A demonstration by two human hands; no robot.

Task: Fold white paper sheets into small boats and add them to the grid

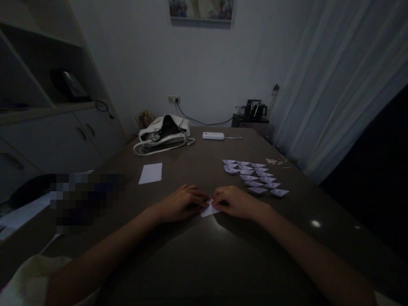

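Pinching a small folded paper (210, 210) at the near-middle of the bench (197, 263)

Handling: I judge the folded paper to be very light, thin and flexible, stiffer along its creases than across its flat faces. It should offer little slip against bare fingers, but I rate it easy to crumple or tear under a hard pull. The sound places to take hold are the doubled layers at its upper edge and sides, with fingertips only and light pressure.

Appearance: the piece is white and plain, with a pointed lower-left corner and a pale face turned up towards me. My fingers cover much of its outline, so I cannot confirm its full shape or the number of layers.

Hands: my left hand (183, 204) is drawn in narrow, its fingertips pinching the left side of the paper. My right hand (235, 202) is likewise narrow, with thumb and fingers closed on the right side. The two sets of fingertips are near each other.

Location: the paper lies low over the bench directly in front of me; whether it touches the surface I cannot tell. Beyond my right hand stand rows of white paper boats (249, 178); beyond my left lies a white rectangular paper sheet or stack (151, 173).
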